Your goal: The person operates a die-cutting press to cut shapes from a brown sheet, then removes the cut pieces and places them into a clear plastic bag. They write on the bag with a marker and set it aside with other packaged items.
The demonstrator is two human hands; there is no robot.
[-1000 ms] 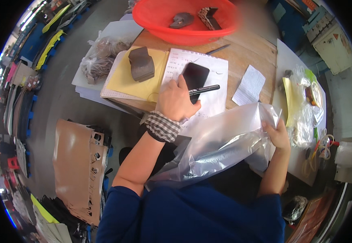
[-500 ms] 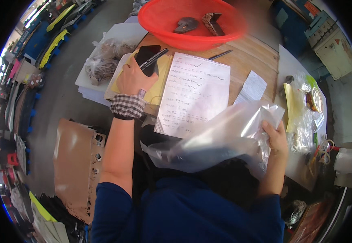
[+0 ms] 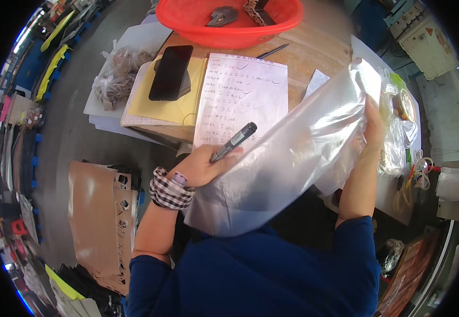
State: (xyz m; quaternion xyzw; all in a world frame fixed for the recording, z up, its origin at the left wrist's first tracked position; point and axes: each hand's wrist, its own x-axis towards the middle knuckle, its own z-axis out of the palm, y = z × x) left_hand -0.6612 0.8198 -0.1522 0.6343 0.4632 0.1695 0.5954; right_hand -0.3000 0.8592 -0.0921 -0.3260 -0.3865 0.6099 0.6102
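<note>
A black marker pen (image 3: 235, 141) sticks up from my left hand (image 3: 202, 166), whose fingers are closed round it beside the near edge of the handwritten sheet (image 3: 240, 95). That hand also meets the left part of a large clear plastic bag (image 3: 293, 158), which partly hides its fingertips. My right hand (image 3: 373, 126) grips the bag's upper right side, with some of its fingers behind the film. Stretched slantwise between both hands, the bag covers the lower right of the sheet. A black phone (image 3: 171, 74) lies on a yellow notepad (image 3: 144, 103) to the left of the sheet.
A red basin (image 3: 229, 37) with dark pieces stands at the far side of the wooden table (image 3: 309, 53). Behind the sheet lies a pen (image 3: 273, 51). Bagged parts (image 3: 116, 79) sit at the left, and more plastic bags (image 3: 393, 148) at the right.
My left hand has left the phone and come nearer with the marker, down to the bag. My right hand has raised the bag, which is now spread wider. The view has shifted slightly.
</note>
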